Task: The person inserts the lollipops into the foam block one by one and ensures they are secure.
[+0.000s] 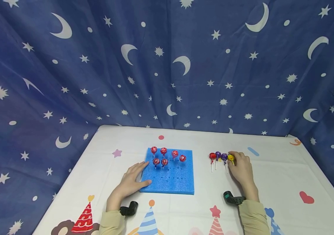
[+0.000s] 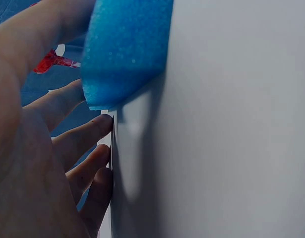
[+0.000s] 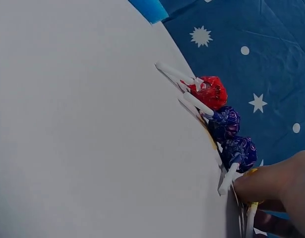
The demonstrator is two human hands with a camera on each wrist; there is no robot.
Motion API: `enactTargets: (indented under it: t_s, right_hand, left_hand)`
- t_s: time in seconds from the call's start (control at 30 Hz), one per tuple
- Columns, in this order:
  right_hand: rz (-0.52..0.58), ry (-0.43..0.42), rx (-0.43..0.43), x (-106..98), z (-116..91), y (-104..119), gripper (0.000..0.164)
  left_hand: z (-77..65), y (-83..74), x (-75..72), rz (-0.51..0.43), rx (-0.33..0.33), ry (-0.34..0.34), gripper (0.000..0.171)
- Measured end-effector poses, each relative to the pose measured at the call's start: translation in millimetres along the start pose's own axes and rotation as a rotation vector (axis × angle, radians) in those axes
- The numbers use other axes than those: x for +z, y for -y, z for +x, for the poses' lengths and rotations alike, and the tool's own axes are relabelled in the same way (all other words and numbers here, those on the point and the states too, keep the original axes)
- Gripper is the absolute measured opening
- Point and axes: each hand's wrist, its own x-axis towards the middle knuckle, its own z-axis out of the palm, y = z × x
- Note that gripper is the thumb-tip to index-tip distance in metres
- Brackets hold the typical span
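A blue foam board [image 1: 172,186] with small holes lies on the table, several red-wrapped lollipops [image 1: 164,162] standing in its back part. My left hand [image 1: 131,179] rests at the board's left edge, thumb near the front corner and fingers spread along the side; the left wrist view shows the foam [image 2: 127,54] between thumb and index finger. To the right of the board, my right hand [image 1: 242,168] pinches a yellow lollipop [image 1: 230,157], partly hidden behind the thumb. Beside it lie two purple lollipops [image 3: 240,152] and a red lollipop [image 3: 212,92], sticks toward me.
The white tablecloth [image 1: 202,209] carries printed party hats, stars and a heart. A dark blue curtain [image 1: 167,81] with moons and stars hangs behind and at both sides. A black wrist device [image 1: 129,209] sits on each of my wrists.
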Motion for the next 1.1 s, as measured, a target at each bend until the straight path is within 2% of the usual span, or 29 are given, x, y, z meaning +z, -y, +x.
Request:
enactTargets:
  t_s: [0.23,0.57,0.83,1.1]
  right_hand:
    - [0.043,-0.031,0.034,-2,0,2,0.032]
    - [0.093,-0.029,0.073,-8,-7,8,0.033]
    - [0.233,-0.045,0.097,-11,-12,18,0.033]
    - [0.284,-0.093,0.018,-22,-16,36,0.032]
  left_hand:
    - [0.2,0.5,0.8,0.006,0.007,-0.003,0.076]
    - [-0.7,-1.2,-0.1,0.002,0.007,-0.007,0.076]
    - [-1.1,-2.1,-1.7,-0.001,0.0,0.001,0.076]
    - [-1.7,-4.1,-2.4,-0.008,-0.002,0.002,0.076]
